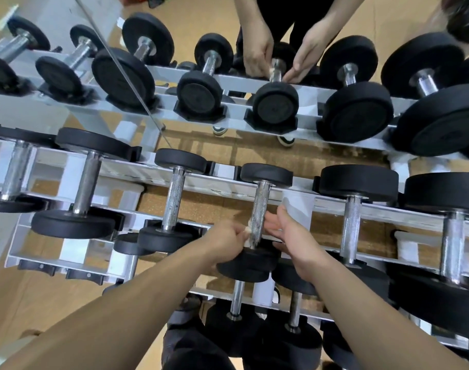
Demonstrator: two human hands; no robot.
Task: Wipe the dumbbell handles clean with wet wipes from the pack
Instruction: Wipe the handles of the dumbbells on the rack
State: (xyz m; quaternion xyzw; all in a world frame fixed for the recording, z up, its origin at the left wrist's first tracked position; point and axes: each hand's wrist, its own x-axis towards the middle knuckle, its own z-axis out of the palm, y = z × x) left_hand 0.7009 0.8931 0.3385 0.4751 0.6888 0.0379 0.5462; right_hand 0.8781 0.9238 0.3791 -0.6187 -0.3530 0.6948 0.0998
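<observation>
A small black dumbbell with a knurled steel handle [260, 209] rests on the top tier of the white rack [222, 182]. My left hand [226, 240] pinches a whitish wet wipe [248, 231] against the lower left side of that handle. My right hand [289, 236] is just right of the handle, fingers straight and apart, fingertips close to the bar. The near weight head [244, 264] sits partly under my left hand. The wipe pack is not in view.
Other dumbbells line the rack: one to the left [174, 198], a larger one to the right [352, 222], more on the tier below [237, 300]. A mirror behind the rack reflects the dumbbells and both hands [276, 57]. The floor is tan.
</observation>
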